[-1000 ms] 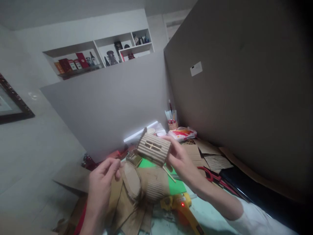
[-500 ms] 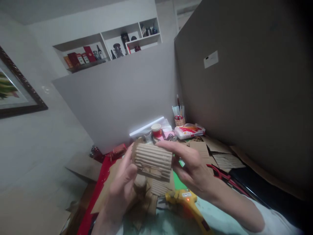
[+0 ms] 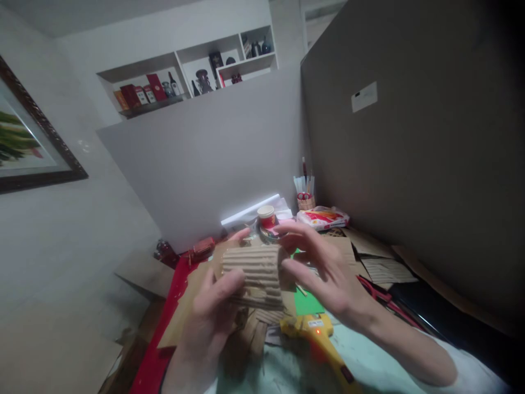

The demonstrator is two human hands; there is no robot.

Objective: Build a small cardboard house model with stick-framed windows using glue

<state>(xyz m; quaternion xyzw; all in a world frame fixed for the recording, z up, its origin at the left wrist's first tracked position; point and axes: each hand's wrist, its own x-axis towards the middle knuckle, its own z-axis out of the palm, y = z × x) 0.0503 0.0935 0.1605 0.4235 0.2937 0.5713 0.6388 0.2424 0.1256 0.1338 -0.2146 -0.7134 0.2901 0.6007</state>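
Note:
A rolled piece of corrugated cardboard (image 3: 258,268), shaped like a short tube with its ridges running lengthwise, is held above the table. My left hand (image 3: 215,306) is closed around its left end, thumb pressed on the near side. At the right end, my right hand (image 3: 324,271) has its fingers spread and curved around the open end. Its thumb tip is close to the rim; whether it touches, I cannot tell. Below the tube lies a yellow glue gun (image 3: 318,328) with a lit red light.
Red-handled scissors (image 3: 377,293) lie at right beside cardboard pieces (image 3: 383,271). Behind stand a red and white paper cup (image 3: 267,216), a pen holder (image 3: 305,201) and a plastic packet (image 3: 323,218). A green sheet (image 3: 308,302) lies under the hands. Grey partitions (image 3: 213,158) enclose the table.
My right hand's fingers have lifted off the tube's top and spread apart. My left thumb has moved further onto the tube, which has turned slightly. The view has shifted a little.

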